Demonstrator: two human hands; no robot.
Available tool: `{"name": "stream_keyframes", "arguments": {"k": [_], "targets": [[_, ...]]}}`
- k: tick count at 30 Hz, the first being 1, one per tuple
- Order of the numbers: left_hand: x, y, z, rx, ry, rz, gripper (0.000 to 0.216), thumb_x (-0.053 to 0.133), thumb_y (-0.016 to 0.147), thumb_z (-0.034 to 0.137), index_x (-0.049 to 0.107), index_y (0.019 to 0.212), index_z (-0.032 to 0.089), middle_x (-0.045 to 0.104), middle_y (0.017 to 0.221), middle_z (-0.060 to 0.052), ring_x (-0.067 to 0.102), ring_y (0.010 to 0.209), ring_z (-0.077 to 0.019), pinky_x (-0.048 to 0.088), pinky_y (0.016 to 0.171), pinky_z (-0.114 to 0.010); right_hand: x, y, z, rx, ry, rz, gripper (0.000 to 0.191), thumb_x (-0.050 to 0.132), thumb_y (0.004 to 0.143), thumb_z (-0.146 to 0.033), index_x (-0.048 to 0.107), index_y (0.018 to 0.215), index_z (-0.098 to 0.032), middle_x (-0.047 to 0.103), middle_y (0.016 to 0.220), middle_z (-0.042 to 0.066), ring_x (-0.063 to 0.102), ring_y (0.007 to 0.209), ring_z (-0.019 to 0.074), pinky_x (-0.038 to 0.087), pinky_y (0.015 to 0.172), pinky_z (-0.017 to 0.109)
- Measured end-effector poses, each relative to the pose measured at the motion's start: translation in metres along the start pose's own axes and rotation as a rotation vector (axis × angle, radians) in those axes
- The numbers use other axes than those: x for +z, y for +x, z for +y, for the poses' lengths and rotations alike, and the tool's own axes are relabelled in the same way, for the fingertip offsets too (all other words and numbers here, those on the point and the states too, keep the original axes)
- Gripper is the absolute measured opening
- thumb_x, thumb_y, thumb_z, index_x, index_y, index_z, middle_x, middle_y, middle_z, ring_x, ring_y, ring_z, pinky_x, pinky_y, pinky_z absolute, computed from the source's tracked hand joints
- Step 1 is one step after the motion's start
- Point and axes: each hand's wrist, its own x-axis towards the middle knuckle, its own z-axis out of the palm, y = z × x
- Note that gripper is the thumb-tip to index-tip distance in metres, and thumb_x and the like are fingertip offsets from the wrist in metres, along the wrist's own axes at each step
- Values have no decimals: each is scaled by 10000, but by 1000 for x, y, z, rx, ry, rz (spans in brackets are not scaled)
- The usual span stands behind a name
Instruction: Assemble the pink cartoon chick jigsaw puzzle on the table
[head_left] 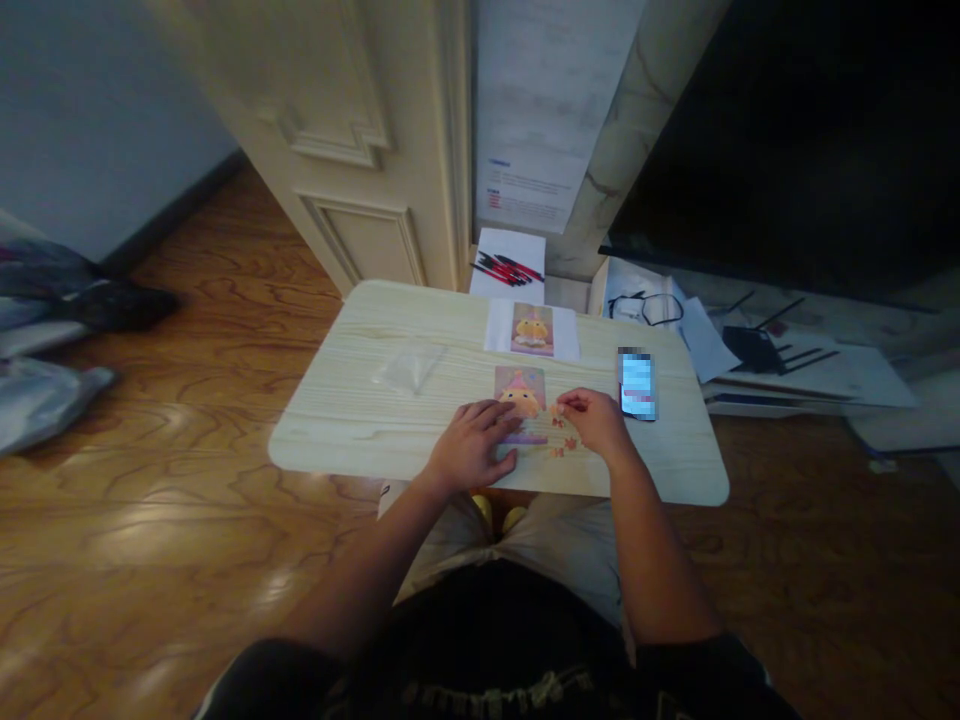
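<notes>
A partly assembled jigsaw puzzle [520,378] with a cartoon figure in a pink hat lies on the small table. My left hand [472,442] rests on its lower left part, fingers stretched out flat, hiding some of the picture. Just right of the puzzle, my right hand [596,418] has thumb and fingers pinched at a small orange puzzle piece [556,411]. Several loose puzzle pieces [570,443] lie below those fingertips. Behind the puzzle, a printed picture [532,330] of a similar cartoon lies on white paper.
A clear plastic bag [409,368] lies left of the puzzle on the pale wooden table [337,400]. To the right sits a phone [637,387] with a lit screen. Red and black pens [506,268] lie on paper beyond the back edge, near a low shelf [847,375] holding a router.
</notes>
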Motion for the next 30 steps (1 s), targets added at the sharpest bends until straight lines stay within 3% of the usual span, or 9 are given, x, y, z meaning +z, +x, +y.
{"name": "stream_keyframes", "arguments": {"k": [3,10,16,25,30], "targets": [[1,1,0,-7,16,-23,571,667,856,438,609,1417,350,518,1554,-45,453,1414,-343,396,1118,-539,11,-6,-10,31,23,-15,123,673,826,-235,727,936,-228,774,853,23,703,720,186,585,657,314],[1,1,-2,24,22,-21,547,668,860,445,639,1389,308,569,1507,-64,478,1387,-350,400,1111,-541,20,-3,-10,-56,-99,51,74,681,838,-210,717,896,-238,766,837,3,713,768,173,547,725,290],[0,0,-2,51,2,28,398,636,894,420,711,1259,279,645,1384,-78,549,1291,-309,427,1076,-502,17,-1,-1,-66,-60,32,102,668,857,-220,712,949,-230,759,869,1,703,783,167,540,730,278],[3,-4,-4,79,0,58,285,615,934,382,757,1166,299,702,1215,-69,608,1120,-267,453,979,-467,18,-10,-13,-290,-62,-70,227,604,925,-147,769,1058,-228,743,1101,63,687,1053,189,526,979,337],[2,-4,-3,82,6,73,267,618,931,364,762,1142,287,714,1165,-74,620,1072,-258,459,942,-455,25,-14,-13,-190,1,-115,256,646,912,-164,723,1145,-237,770,1044,37,717,932,174,566,859,314]]}}
